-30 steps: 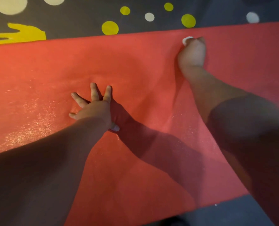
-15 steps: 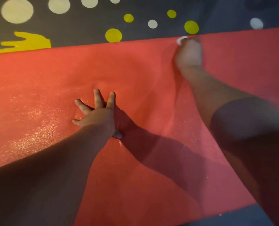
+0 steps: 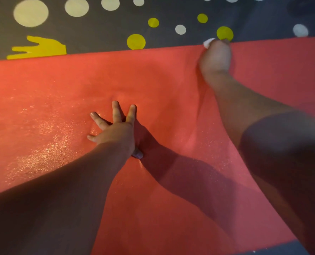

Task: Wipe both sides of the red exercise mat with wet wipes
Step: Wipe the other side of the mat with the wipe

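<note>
Two hands on flat red exercise mat (image 3: 61, 85), long axis L–R. Right hand (image 3: 215, 59) at far edge, fingers curled on white wet wipe (image 3: 208, 42). Left hand (image 3: 114, 129) mid-mat, fingers splayed flat, pressing. Next stroke prob. pulls nearward.

the wipe (image 3: 209, 42) is mostly hidden inside the right hand (image 3: 215, 57); only a white corner shows at its far left, and that hand's fingers curl out of sight. the left hand (image 3: 116, 131) hides its own thumb except the tip. the mat (image 3: 162, 85) runs off the left, right and near edges. its far edge covers the near part of a yellow hand shape (image 3: 42, 48) on the floor cover (image 3: 97, 37).
</note>
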The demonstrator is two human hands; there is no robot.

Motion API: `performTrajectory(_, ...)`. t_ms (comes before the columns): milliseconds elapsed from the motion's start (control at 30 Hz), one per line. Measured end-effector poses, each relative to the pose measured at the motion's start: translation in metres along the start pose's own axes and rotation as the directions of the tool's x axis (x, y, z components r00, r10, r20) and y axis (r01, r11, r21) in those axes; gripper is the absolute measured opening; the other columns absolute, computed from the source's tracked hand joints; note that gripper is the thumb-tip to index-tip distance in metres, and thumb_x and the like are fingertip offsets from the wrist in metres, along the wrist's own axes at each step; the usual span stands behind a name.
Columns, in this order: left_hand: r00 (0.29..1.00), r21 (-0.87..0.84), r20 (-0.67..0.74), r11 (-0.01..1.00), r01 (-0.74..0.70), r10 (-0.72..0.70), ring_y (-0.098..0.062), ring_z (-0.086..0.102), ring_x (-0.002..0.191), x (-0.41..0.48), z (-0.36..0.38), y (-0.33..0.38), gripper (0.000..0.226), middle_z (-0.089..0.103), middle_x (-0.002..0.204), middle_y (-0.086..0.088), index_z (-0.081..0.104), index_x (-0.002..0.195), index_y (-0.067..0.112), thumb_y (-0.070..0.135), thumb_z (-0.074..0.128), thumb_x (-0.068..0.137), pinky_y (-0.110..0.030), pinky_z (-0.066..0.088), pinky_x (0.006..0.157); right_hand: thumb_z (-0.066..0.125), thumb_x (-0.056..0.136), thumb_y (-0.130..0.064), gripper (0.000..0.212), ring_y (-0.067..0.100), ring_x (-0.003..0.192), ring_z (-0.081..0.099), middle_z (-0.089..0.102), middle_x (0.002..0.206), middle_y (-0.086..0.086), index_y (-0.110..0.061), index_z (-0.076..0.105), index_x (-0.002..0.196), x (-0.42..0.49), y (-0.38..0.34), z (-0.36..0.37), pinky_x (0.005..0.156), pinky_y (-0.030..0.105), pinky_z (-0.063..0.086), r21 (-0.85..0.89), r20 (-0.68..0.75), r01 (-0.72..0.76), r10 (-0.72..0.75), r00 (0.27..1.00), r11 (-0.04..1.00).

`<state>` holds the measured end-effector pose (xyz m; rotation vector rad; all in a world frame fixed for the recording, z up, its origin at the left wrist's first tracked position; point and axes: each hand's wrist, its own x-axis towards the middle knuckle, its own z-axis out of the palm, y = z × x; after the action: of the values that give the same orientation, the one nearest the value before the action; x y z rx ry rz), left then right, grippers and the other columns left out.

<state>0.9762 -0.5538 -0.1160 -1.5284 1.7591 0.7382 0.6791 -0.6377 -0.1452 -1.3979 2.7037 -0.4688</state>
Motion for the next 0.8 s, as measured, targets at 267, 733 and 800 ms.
performTrajectory(267, 1.000, -0.014, -0.019, 1.000, -0.013, 0.013, -0.053, -0.034, 0.143, -0.002, 0.001, -0.003, 0.153, -0.051, 0.152, 0.017, -0.028, 0.146, 0.060, 0.047, 0.097, 0.058, -0.084, 0.023, 0.104, 0.044, 0.097, -0.007, 0.040, 0.029, 0.117, 0.056, 0.056, 0.127, 0.011, -0.020, 0.060, 0.131, -0.075, -0.100, 0.025, 0.091, 0.032, 0.045, 0.069, 0.215, 0.545, -0.546, 0.810, 0.835)
performTrajectory(733, 1.000, -0.038, 0.012, 0.999, -0.012, 0.012, -0.053, -0.036, 0.142, -0.003, -0.004, -0.001, 0.153, -0.054, 0.149, 0.016, -0.027, 0.146, 0.061, 0.045, 0.097, 0.058, -0.084, 0.020, 0.105, 0.045, 0.091, -0.001, 0.042, 0.030, 0.113, 0.058, 0.058, 0.121, 0.011, -0.017, 0.063, 0.125, -0.078, -0.101, 0.024, 0.088, 0.033, 0.045, 0.055, 0.220, 0.530, -0.528, 0.820, 0.846)
performTrajectory(800, 1.000, -0.036, 0.005, 0.999, -0.014, 0.014, -0.053, -0.036, 0.142, -0.003, -0.004, -0.002, 0.153, -0.054, 0.149, 0.016, -0.027, 0.146, 0.061, 0.046, 0.097, 0.057, -0.084, 0.020, 0.105, 0.044, 0.096, -0.007, 0.038, 0.030, 0.114, 0.056, 0.057, 0.123, 0.011, -0.019, 0.062, 0.127, -0.073, -0.086, 0.022, 0.087, 0.030, 0.044, 0.082, 0.225, 0.557, -0.560, 0.798, 0.827)
